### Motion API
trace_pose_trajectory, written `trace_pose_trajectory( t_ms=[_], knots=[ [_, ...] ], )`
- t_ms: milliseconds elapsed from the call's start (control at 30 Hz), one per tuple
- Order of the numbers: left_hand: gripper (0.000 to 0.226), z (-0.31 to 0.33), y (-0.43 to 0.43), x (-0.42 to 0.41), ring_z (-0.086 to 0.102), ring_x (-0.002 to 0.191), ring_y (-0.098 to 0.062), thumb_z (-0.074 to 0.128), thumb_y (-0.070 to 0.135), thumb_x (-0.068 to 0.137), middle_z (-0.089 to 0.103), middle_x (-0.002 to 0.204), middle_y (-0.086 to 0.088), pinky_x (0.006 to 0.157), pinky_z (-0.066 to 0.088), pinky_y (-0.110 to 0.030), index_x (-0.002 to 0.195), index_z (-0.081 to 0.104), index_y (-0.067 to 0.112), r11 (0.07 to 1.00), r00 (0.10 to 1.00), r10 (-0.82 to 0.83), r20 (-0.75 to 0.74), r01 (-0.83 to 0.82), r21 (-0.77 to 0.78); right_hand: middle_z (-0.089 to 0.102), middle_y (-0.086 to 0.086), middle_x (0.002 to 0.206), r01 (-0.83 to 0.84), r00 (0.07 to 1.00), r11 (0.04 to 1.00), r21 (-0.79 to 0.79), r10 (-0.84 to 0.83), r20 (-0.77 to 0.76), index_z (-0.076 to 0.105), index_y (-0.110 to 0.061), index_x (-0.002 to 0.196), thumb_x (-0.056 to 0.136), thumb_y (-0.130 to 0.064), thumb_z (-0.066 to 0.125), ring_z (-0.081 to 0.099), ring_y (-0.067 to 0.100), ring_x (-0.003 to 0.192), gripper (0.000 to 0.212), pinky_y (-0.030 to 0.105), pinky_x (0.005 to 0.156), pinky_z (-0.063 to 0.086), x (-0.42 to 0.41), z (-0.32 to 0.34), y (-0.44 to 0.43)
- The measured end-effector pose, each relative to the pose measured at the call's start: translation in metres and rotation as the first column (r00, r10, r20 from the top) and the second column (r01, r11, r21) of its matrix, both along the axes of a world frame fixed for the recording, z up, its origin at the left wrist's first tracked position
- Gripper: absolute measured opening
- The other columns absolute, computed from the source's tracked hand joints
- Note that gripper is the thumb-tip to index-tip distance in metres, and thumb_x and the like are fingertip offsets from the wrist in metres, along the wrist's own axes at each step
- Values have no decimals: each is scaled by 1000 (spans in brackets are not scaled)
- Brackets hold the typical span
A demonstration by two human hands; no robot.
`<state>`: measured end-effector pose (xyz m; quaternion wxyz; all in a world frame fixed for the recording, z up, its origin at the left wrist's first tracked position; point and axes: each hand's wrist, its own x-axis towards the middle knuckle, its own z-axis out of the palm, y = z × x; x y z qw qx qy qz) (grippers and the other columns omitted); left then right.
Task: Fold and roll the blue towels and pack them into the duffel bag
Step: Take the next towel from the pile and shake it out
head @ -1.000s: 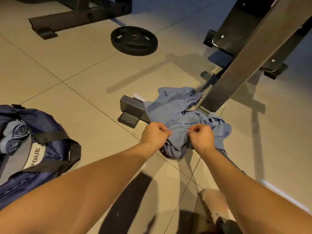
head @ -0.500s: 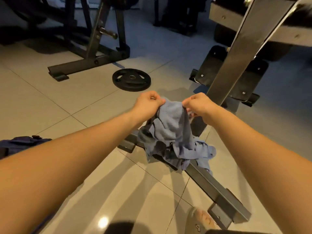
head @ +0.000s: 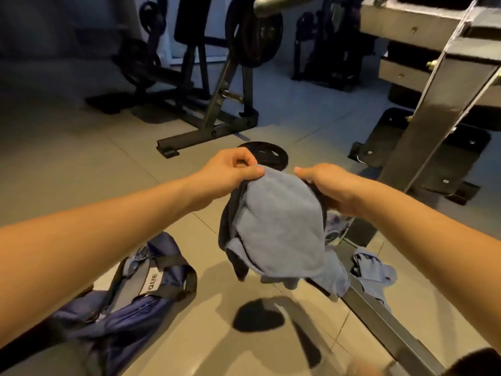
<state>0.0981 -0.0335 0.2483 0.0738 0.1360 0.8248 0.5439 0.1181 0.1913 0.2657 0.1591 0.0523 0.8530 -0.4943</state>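
Blue towel has been raised off the floor pile, top edge pinched in closed grips of left hand and right hand; folding judged next.

Reads "QUE" in dark capitals; legible nowhere else. Printed on a white label, turned sideways, at about seven o'clock in the view. Stitched to the grey panel of the navy duffel bag, between two black straps. Cut off at the lower end by the nearer strap; impossible to tell of further letters beneath.
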Motion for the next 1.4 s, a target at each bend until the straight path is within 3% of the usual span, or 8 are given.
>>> trace_pose_trajectory(
  t_ms=[167, 300, 433, 633, 900, 1100, 1333, 1400],
  knots=[
    [11, -11, -39, 16, 63, 81, -11, 72, 27, 94, 69, 87, -4, 79, 48, -26, 93, 67, 18, 996, 998, -61, 32, 63, -60, 63, 16, 124, -167, 871, 929, -330, 296, 393, 60, -2, 134, 95, -24, 58, 57, 32, 114, 44, 48, 109, 42, -3, -45, -39],
    [9, -17, -64, 28, 61, 78, -11, 74, 24, 92, 68, 82, -3, 75, 48, -29, 89, 67, 19, 996, 999, -54, 5, 54, -69, 55, 14, 118, -165, 806, 870, -464, 390, 446, 64, -6, 124, 95, -21, 59, 54, 28, 106, 33, 37, 95, 51, -6, -57, -70],
    [9, -11, -70, 39, 65, 83, -15, 72, 19, 93, 71, 91, -14, 80, 52, -30, 94, 66, 12, 996, 995, -76, -69, 73, -42, 61, 18, 120, -258, 735, 869, -423, 460, 498, 64, -2, 124, 100, -28, 57, 60, 31, 108, 36, 49, 109, 40, -2, -72, -80],
    [9, 0, -83, 51, 72, 91, -19, 73, 9, 90, 74, 94, -10, 84, 58, -29, 93, 67, 3, 941, 945, -327, -17, 324, -100, 62, 19, 112, -295, 621, 849, -439, 519, 587, 62, 0, 116, 96, -35, 61, 61, 31, 102, 40, 44, 102, 44, 10, -77, -79],
    [7, -17, -93, 64, 73, 94, -22, 81, 13, 85, 76, 94, -5, 93, 58, -45, 85, 74, 12, 860, 908, -415, 54, 411, -304, 68, 15, 105, -351, 729, 908, -227, 417, 543, 73, -5, 93, 92, -13, 59, 63, 28, 97, 16, 44, 101, 49, -1, -64, -68],
    [12, -27, -88, 71, 73, 90, -22, 84, 19, 83, 76, 91, -4, 90, 57, -48, 86, 75, 12, 873, 921, -389, 33, 379, -307, 69, 6, 89, -171, 921, 950, -263, 249, 300, 69, -6, 99, 96, 1, 54, 64, 17, 77, 17, 26, 62, 54, -6, -51, -70],
    [18, -34, -84, 75, 67, 70, -6, 79, 30, 88, 74, 79, 0, 67, 52, -20, 86, 75, 13, 875, 948, -311, 71, 315, -367, 66, 7, 81, -130, 974, 919, -373, 188, 123, 70, -6, 105, 97, -6, 58, 56, 12, 65, 14, 24, 59, 53, -8, -41, -71],
    [24, -36, -83, 70, 68, 82, -9, 76, 38, 88, 73, 90, 1, 77, 55, -27, 101, 72, 19, 936, 983, -183, 15, 179, -304, 66, 7, 82, -199, 957, 896, -397, 264, 117, 70, -6, 104, 98, -6, 58, 57, 12, 66, 14, 24, 62, 52, -5, -37, -74]
  ],
)
